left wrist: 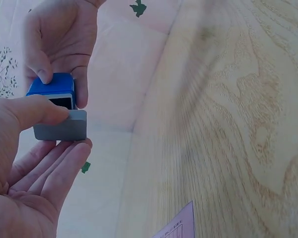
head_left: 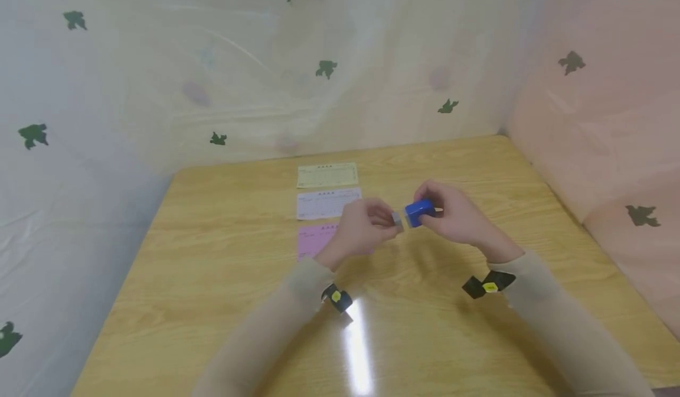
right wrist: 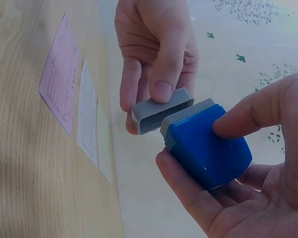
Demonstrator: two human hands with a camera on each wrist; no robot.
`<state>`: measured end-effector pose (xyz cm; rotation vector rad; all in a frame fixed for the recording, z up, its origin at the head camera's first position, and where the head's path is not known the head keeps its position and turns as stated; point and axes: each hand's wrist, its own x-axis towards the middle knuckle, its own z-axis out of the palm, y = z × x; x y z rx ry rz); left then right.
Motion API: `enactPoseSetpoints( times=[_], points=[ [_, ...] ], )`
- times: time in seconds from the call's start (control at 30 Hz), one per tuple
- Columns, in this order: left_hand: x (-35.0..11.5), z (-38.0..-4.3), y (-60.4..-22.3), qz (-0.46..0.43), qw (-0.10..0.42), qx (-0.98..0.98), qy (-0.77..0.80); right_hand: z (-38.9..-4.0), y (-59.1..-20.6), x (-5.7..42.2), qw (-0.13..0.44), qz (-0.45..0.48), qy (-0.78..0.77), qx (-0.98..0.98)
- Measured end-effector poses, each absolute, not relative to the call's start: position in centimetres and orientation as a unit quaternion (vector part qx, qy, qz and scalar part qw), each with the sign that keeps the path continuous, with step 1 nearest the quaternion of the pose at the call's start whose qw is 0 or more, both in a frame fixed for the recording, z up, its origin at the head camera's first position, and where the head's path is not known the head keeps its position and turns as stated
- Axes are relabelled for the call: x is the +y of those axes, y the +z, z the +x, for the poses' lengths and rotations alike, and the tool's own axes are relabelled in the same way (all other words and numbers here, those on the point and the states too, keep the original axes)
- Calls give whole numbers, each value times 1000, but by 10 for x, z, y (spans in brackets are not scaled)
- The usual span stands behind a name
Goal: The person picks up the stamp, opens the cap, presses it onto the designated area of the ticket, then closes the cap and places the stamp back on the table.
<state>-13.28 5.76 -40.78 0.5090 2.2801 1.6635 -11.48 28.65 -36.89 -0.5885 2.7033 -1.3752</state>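
Observation:
Between the thumb and fingers of my right hand (head_left: 451, 211) is a blue self-inking stamp (right wrist: 208, 144) with a grey rim at its front. My left hand (head_left: 363, 226) pinches a grey stamp cap (right wrist: 161, 110), a shallow hollow piece whose open side faces the stamp. Cap and stamp are held close together above the table; in the right wrist view a narrow gap separates them. From the left wrist view, the dark face of the stamp (left wrist: 52, 84) shows just behind the cap (left wrist: 62, 128).
On the wooden table (head_left: 212, 255) three printed slips lie in a column: yellow (head_left: 327, 176), white (head_left: 326, 203) and pink (head_left: 313, 242). The left forearm partly covers the pink one. Leaf-patterned sheeting (head_left: 255, 90) hangs behind and at both sides.

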Motion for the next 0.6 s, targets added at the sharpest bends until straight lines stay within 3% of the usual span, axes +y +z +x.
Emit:
enactPoseSetpoints(
  times=[0.6],
  points=[
    [54,-132,-411,207,126,762,601,-119,-377,275,33,-211,-442,871]
  ],
)
